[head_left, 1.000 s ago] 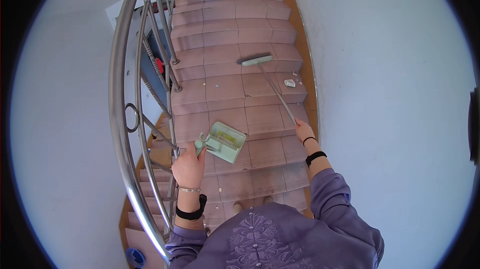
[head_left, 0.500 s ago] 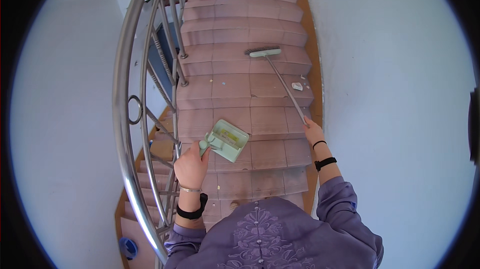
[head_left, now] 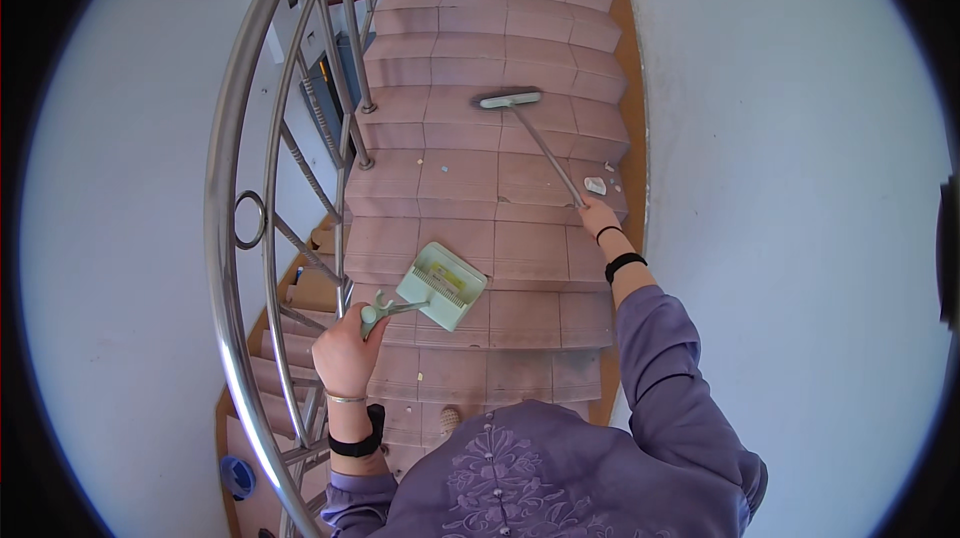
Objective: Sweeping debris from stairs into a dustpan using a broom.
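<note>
Dustpan [head_left: 440, 302] in left hand [head_left: 347, 353] — 1 yellow-green label [head_left: 446, 278], print illegible.

The person wears a purple top [head_left: 620, 473] of smooth fabric, its front worked with floral embroidery [head_left: 470, 473] in a paler purple, with small, round, pale buttons [head_left: 497, 491] running down the middle. The right sleeve [head_left: 655, 338] creases in loose folds and ends partway along the forearm; the left sleeve [head_left: 352, 503] matches in colour. Behind the left grip [head_left: 343, 353] come a thin, light metallic bracelet [head_left: 346, 398] and a wide black band [head_left: 355, 445]. Behind the right grip [head_left: 598, 215] are a thin black cord [head_left: 606, 231] and a broader black strap [head_left: 625, 265]. One beige shoe [head_left: 450, 419] shows.
</note>
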The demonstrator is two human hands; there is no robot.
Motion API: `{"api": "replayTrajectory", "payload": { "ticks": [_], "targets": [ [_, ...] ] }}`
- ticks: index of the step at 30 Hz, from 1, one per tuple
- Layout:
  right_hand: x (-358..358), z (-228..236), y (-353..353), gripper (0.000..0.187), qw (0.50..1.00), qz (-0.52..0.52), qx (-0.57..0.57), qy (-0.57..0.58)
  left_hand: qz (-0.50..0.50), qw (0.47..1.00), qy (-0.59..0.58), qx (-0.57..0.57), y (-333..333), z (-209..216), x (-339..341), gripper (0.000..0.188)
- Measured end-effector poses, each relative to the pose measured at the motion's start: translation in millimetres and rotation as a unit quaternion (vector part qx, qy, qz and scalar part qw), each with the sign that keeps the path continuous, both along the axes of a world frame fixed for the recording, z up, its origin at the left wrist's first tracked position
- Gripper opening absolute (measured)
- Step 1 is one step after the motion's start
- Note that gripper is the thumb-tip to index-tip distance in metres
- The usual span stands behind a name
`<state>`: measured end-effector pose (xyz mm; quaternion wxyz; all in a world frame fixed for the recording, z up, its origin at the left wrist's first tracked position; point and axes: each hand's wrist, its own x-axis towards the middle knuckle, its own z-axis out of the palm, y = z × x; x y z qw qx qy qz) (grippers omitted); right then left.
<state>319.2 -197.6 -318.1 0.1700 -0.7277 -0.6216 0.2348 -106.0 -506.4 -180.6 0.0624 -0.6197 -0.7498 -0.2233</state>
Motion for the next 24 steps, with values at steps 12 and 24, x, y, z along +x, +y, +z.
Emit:
{"api": "replayTrajectory", "payload": {
  "ticks": [12, 24],
  "targets": [
    [94, -30, 41, 0.049, 0.996, -0.077, -0.038, 0.038, -0.022, 1.000, 0.003, 0.014, 12, 2, 12, 0.029],
    [178, -73, 11, 0.052, 0.995, -0.065, -0.003, -0.079, 0.002, 1.000, 0.008, 0.008, 11, 5, 22, 0.031]
  ]
}}
